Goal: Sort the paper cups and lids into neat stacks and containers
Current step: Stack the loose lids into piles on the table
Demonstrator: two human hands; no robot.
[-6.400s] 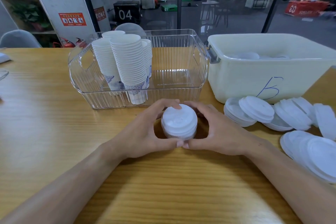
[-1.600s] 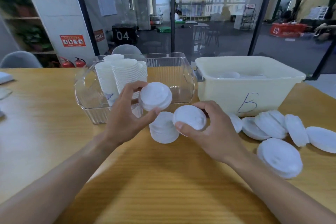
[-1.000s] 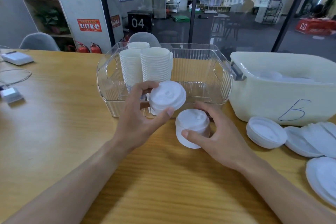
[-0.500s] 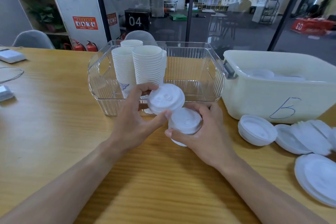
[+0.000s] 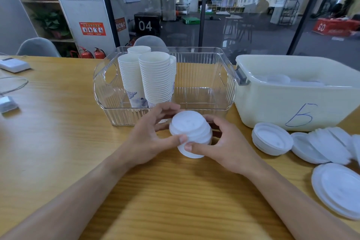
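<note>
Glass partitions and an open floor lie behind a wooden table point(image 5: 58, 142), on which the sorting is under way. Clear ribbed bin point(image 5: 196, 115) sits at the far middle and holds tall nested stacks of paper cups point(image 5: 155, 78) in its left half; its right half appears bare. Cream tub point(image 5: 272, 103), marked with a hand-drawn letter, stands just to the right, with some lids visible inside. Loose lids point(image 5: 272, 138) lie scattered on the table in front of the tub and toward the right edge, several overlapping.

Small stack of lids point(image 5: 191, 132) is held just in front of the clear bin. Left hand point(image 5: 150, 138) curls around its left side, thumb on the near edge. Right hand point(image 5: 228, 142) curls around the right side, thumb tip pressing the lower rim. The stack leans slightly and its layers are not flush; whether its base touches the table cannot be confirmed.

Assessment: the step in hand appears to be squaring this stack. Recommended practice: press evenly from both sides, seat each rim fully into the one below, keep the pile upright, and avoid squeezing hard enough to buckle the thin plastic.
</note>
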